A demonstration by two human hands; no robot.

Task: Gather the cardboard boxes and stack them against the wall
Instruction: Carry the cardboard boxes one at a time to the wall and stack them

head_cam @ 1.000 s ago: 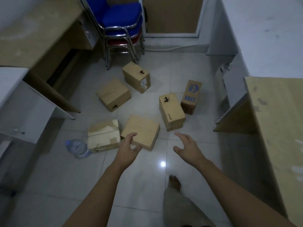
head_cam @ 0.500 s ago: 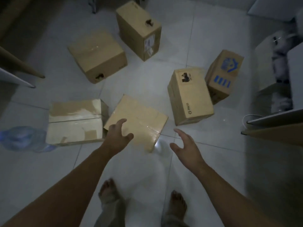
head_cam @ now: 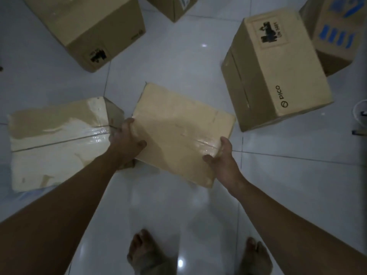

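Observation:
A flat plain cardboard box point(head_cam: 178, 126) lies on the white tiled floor in front of my feet. My left hand point(head_cam: 127, 141) grips its near left edge, thumb on top. My right hand point(head_cam: 222, 157) holds its near right corner, thumb on top and fingers round the side. A taped, torn box point(head_cam: 57, 139) lies just left of it, touching or almost touching. A tall PICO box point(head_cam: 278, 70) stands to the right. Further back are a brown box point(head_cam: 85, 24), a box corner point(head_cam: 174, 6) at the top edge and a blue-printed box point(head_cam: 335, 30).
My two bare feet point(head_cam: 147, 255) stand on the glossy tiles just behind the held box. A white cable point(head_cam: 359, 114) curls at the right edge. Open floor point(head_cam: 178, 60) lies between the boxes in the middle.
I have bent down and the view has closed in on the boxes. Both hands, open in the air before, now hold the flat box at its near corners.

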